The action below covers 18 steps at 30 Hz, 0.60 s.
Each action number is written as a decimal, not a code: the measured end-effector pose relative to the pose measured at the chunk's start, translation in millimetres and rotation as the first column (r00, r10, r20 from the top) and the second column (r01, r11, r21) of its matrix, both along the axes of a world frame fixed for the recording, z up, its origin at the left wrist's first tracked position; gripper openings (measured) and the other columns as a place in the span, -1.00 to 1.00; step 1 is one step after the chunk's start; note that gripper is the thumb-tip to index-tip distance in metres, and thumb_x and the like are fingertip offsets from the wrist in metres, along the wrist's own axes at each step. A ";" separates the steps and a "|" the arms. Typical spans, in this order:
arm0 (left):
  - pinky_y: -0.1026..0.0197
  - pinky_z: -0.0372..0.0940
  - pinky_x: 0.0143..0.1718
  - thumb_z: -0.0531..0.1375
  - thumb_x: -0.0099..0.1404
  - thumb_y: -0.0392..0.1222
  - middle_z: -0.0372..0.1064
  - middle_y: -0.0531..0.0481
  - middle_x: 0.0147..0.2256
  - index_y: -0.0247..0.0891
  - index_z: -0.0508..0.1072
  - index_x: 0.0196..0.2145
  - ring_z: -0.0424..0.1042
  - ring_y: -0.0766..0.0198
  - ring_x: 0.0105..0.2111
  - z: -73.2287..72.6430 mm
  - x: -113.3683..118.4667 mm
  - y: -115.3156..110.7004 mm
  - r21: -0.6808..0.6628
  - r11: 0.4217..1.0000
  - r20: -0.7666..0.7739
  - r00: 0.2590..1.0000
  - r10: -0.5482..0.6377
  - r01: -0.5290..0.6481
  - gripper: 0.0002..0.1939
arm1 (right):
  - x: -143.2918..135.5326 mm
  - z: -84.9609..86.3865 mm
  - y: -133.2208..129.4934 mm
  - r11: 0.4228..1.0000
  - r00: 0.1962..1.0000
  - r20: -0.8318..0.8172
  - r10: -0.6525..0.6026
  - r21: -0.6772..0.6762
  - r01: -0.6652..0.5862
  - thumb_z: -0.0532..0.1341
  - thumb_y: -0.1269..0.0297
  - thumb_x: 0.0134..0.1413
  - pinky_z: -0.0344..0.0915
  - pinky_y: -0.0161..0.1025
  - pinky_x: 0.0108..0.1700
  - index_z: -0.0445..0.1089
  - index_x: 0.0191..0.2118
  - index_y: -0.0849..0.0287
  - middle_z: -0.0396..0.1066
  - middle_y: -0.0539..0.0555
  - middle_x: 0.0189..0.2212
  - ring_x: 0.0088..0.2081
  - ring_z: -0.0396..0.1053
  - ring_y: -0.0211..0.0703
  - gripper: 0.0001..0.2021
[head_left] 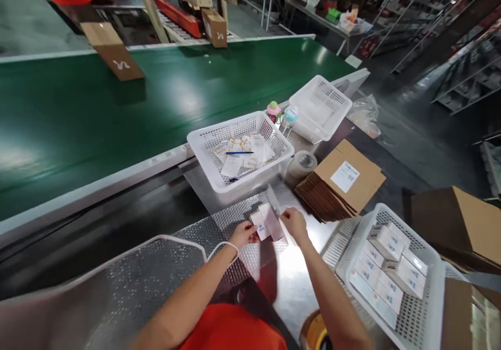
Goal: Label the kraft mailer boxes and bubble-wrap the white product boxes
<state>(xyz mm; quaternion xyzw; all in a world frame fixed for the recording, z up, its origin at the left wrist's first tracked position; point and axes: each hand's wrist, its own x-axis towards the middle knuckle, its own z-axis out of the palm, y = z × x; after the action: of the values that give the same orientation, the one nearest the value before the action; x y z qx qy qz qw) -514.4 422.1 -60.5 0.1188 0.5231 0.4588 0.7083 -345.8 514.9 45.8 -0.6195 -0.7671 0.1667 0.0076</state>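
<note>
Two small pale boxes lie side by side, a white box [260,226] with a small blue mark and a pinkish-white box [271,221] overlapping it. Under them is a sheet of clear bubble wrap [230,217] spread over the metal worktop. My left hand [246,234] is closed at the white box's left edge, fingertips on it; a white cord-like loop rings the wrist. Just right of the boxes, my right hand [294,222] pinches what looks like the edge of the bubble wrap.
A white basket [213,175] with packets and a blue pen stands ahead. Right are a tape roll [303,163], stacked flat cartons [326,165] and a basket [420,308] of small boxes. Beyond runs a green conveyor [168,99] carrying a carton [115,52].
</note>
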 end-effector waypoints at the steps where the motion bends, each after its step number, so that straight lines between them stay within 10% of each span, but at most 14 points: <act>1: 0.19 0.38 -0.48 0.46 -0.11 0.02 0.40 0.10 -0.62 -0.25 0.32 -0.49 0.44 0.28 -0.60 -0.6 1.5 1.0 0.004 1.000 -0.020 1.000 0.001 -0.001 -0.55 | -12.5 -4.8 -15.1 0.999 0.999 -0.023 0.034 -0.002 -0.034 0.20 0.36 0.10 0.16 -0.31 -0.34 0.49 -0.44 0.12 0.45 0.01 -0.41 -0.35 0.38 -0.21 -0.85; 7: 0.25 0.30 -0.48 0.42 -0.14 0.12 0.31 0.15 -0.62 -0.23 0.29 -0.55 0.36 0.33 -0.59 -1.8 7.7 0.7 0.065 0.997 -0.178 0.983 0.050 -0.039 -0.53 | -63.0 -45.7 -81.6 0.984 0.997 0.033 0.074 0.159 -0.078 0.09 0.48 0.18 0.24 -0.16 -0.25 0.46 -0.28 0.14 0.46 0.17 -0.26 -0.23 0.36 0.00 -0.80; 18: 0.24 0.16 -0.40 0.32 0.00 0.03 0.32 0.05 -0.64 -0.22 0.33 -0.69 0.37 0.22 -0.46 -2.8 14.1 3.4 0.006 1.000 -0.610 0.793 0.011 -0.009 -0.65 | -56.7 -76.8 -132.3 0.943 0.972 0.067 0.224 0.237 -0.234 0.09 0.46 0.14 0.20 0.15 0.12 0.20 0.26 0.25 0.26 0.33 0.12 0.12 0.17 0.21 -0.47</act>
<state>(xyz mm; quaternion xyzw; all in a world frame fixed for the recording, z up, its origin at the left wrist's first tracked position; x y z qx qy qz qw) -500.4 425.5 -63.3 0.2583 0.7234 0.4007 0.4995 -402.5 382.6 -31.0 -0.5237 -0.8485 0.0590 0.0488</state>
